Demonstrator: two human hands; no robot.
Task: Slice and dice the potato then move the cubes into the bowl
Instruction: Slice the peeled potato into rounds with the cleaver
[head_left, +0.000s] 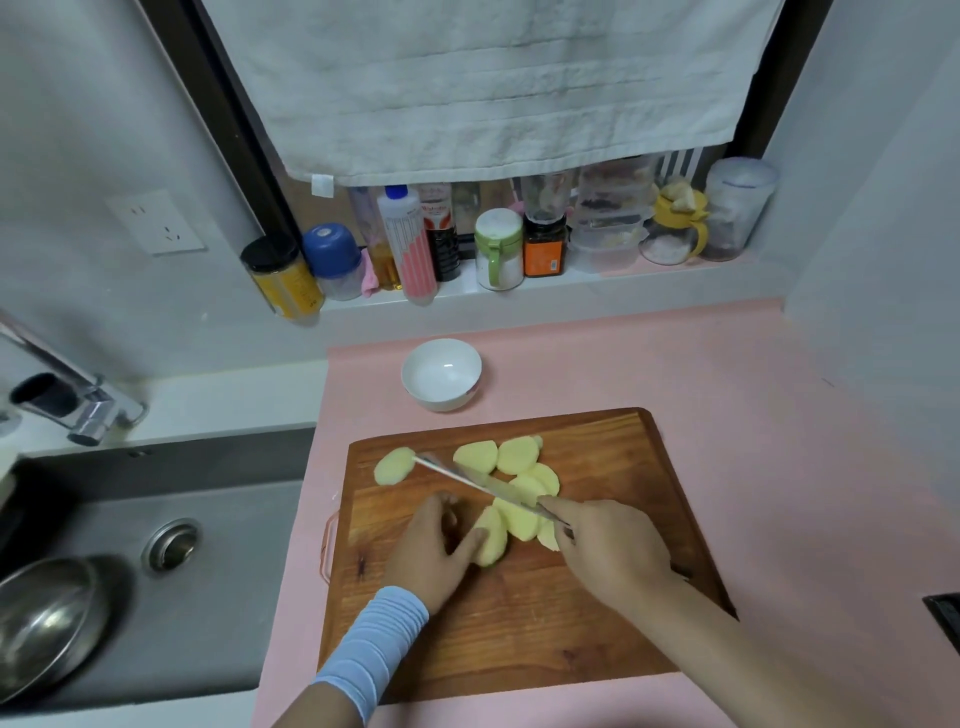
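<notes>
Several pale yellow potato slices (518, 456) lie on the wooden cutting board (597, 613); one slice (393, 465) sits apart at the far left. My right hand (610, 551) grips a knife (467, 480), its blade angled up-left over the slices with the tip near the lone slice. My left hand (434, 551) rests on the board, its fingers touching an upright stack of slices (492, 538). A white bowl (441, 374) stands empty on the pink counter just beyond the board.
A grey sink (156, 545) lies left of the board, with a steel bowl (44, 623) inside and a tap (67, 400) above it. Jars and bottles (498, 249) line the sill behind. A white towel (493, 88) hangs overhead.
</notes>
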